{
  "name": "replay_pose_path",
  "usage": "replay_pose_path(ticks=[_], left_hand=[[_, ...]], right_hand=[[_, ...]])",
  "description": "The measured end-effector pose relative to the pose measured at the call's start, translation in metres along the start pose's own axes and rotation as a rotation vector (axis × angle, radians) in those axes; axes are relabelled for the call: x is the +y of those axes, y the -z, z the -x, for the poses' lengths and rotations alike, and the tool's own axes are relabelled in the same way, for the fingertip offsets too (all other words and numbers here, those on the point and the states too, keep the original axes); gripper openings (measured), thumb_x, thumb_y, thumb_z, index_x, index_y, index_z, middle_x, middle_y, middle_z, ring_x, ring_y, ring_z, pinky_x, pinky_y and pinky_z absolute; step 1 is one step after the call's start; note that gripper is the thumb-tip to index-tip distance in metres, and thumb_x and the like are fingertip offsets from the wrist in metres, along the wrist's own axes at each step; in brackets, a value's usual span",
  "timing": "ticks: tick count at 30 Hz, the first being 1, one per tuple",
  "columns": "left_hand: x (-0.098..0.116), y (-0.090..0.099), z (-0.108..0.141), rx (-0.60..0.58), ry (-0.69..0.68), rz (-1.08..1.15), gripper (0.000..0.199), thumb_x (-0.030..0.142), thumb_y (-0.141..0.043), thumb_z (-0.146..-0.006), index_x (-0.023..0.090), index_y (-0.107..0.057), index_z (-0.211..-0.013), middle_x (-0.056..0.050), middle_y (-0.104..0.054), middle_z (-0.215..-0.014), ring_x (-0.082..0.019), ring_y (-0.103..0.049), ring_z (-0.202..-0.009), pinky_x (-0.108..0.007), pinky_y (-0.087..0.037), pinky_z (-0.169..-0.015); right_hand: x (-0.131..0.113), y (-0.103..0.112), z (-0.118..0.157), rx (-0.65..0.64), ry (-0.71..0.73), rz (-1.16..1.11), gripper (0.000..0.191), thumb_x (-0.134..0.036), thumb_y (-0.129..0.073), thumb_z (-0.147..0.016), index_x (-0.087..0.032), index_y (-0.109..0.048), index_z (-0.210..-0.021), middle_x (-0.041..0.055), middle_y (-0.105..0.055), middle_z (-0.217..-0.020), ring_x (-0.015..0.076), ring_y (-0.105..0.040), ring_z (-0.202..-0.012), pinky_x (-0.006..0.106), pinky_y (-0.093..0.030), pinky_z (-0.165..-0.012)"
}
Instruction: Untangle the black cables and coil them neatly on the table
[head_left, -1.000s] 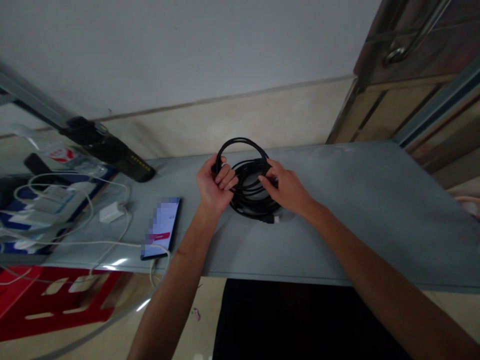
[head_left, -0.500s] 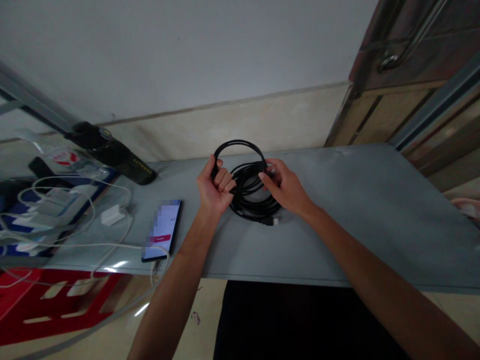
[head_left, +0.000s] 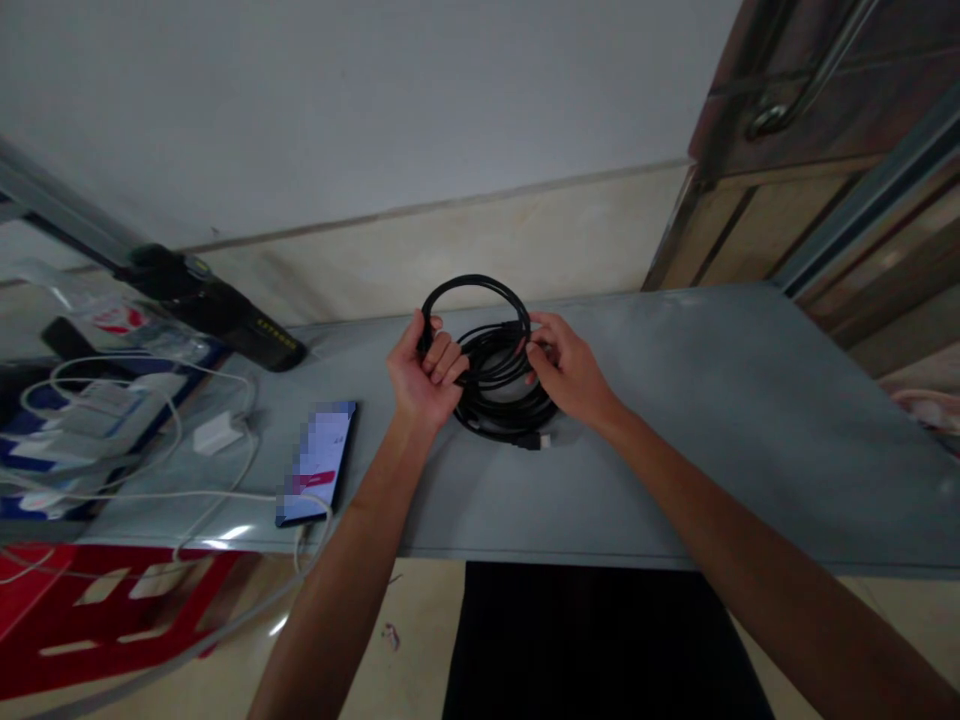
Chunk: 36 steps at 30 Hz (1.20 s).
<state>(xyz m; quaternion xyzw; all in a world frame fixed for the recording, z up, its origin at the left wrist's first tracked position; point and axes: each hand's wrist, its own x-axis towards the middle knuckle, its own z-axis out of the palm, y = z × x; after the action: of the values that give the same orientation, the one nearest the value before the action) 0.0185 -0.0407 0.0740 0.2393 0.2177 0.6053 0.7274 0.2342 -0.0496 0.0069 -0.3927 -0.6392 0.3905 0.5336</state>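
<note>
A black cable [head_left: 480, 280] is wound into loops between my two hands, the upper loops raised above the grey tabletop. My left hand [head_left: 427, 370] is closed round the left side of these loops. At their right side my right hand [head_left: 566, 365] pinches the cable between thumb and fingers. Beneath, more coils of the same cable [head_left: 499, 412] rest on the table. A plug [head_left: 534, 440] with a pale metal tip, apparently an HDMI connector, sticks out at the front of the coil.
Left of my arm lies a phone [head_left: 319, 465] with a lit screen and a white cord. Behind it are a white charger [head_left: 217, 432], a black bottle [head_left: 225, 315] leaning over, and a clear plastic bottle [head_left: 127, 315]. A red plastic stool [head_left: 112, 625] stands below the table's [head_left: 675, 480] front edge.
The view has shifted slightly. My right thumb and fingers have moved a little along the raised loops, which now look closer together at the top. The left hand keeps its grip.
</note>
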Motion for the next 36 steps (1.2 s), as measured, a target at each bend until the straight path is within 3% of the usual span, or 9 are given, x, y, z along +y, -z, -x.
replay_pose_path(ticks=[3, 8, 17, 24, 28, 36], left_hand=[[0.0, -0.001, 0.001, 0.02, -0.002, -0.004, 0.058, 0.041, -0.035, -0.125, 0.017, -0.069, -0.084, 0.01, -0.028, -0.045, -0.005, -0.029, -0.033, -0.02, -0.024, -0.034], [0.001, -0.001, 0.0, 0.069, -0.017, 0.004, 0.059, 0.045, -0.035, -0.125, 0.018, -0.068, -0.084, 0.01, -0.028, -0.046, -0.005, -0.028, -0.034, -0.02, -0.024, -0.035], [0.007, 0.007, -0.001, 0.082, -0.084, 0.044, 0.062, 0.047, -0.03, -0.125, 0.018, -0.067, -0.085, 0.011, -0.028, -0.046, -0.005, -0.027, -0.034, -0.019, -0.024, -0.035], [0.014, 0.015, -0.003, 0.029, -0.124, 0.107, 0.058, 0.048, -0.03, -0.125, 0.019, -0.065, -0.088, 0.011, -0.03, -0.046, -0.006, -0.028, -0.035, -0.02, -0.022, -0.036], [0.014, 0.015, -0.002, 0.023, -0.136, 0.098, 0.057, 0.048, -0.031, -0.125, 0.02, -0.065, -0.089, 0.011, -0.03, -0.046, -0.006, -0.027, -0.035, -0.019, -0.022, -0.035], [0.01, 0.007, 0.001, 0.028, -0.039, 0.047, 0.056, 0.048, -0.033, -0.125, 0.02, -0.066, -0.089, 0.01, -0.032, -0.046, -0.006, -0.028, -0.034, -0.019, -0.023, -0.035]], right_hand=[[0.003, -0.001, -0.001, 0.016, 0.026, 0.028, 0.039, -0.046, -0.056, -0.11, -0.03, -0.052, -0.146, 0.0033, -0.073, -0.112, 0.0163, -0.072, -0.073, 0.035, -0.061, -0.07], [0.004, 0.0, -0.002, 0.038, 0.138, 0.148, 0.041, -0.034, -0.057, -0.107, -0.026, -0.055, -0.146, 0.0058, -0.079, -0.11, 0.0236, -0.076, -0.1, 0.044, -0.06, -0.096], [-0.003, -0.005, 0.001, 0.098, 0.121, 0.173, 0.047, -0.063, -0.066, -0.108, -0.03, -0.064, -0.142, 0.0104, -0.079, -0.135, 0.0283, -0.076, -0.121, 0.051, -0.06, -0.111], [0.001, -0.005, -0.001, 0.066, 0.115, 0.106, 0.044, -0.058, -0.068, -0.107, -0.028, -0.062, -0.138, 0.0126, -0.077, -0.134, 0.0271, -0.078, -0.113, 0.047, -0.066, -0.098], [-0.003, -0.005, 0.0, 0.055, 0.085, 0.074, 0.039, -0.054, -0.067, -0.107, -0.026, -0.062, -0.135, 0.0129, -0.077, -0.134, 0.0258, -0.078, -0.109, 0.047, -0.065, -0.098], [-0.003, -0.006, -0.002, 0.07, 0.035, -0.071, 0.047, -0.068, -0.067, -0.106, -0.027, -0.063, -0.128, 0.0082, -0.079, -0.114, 0.0254, -0.078, -0.102, 0.045, -0.065, -0.094]])
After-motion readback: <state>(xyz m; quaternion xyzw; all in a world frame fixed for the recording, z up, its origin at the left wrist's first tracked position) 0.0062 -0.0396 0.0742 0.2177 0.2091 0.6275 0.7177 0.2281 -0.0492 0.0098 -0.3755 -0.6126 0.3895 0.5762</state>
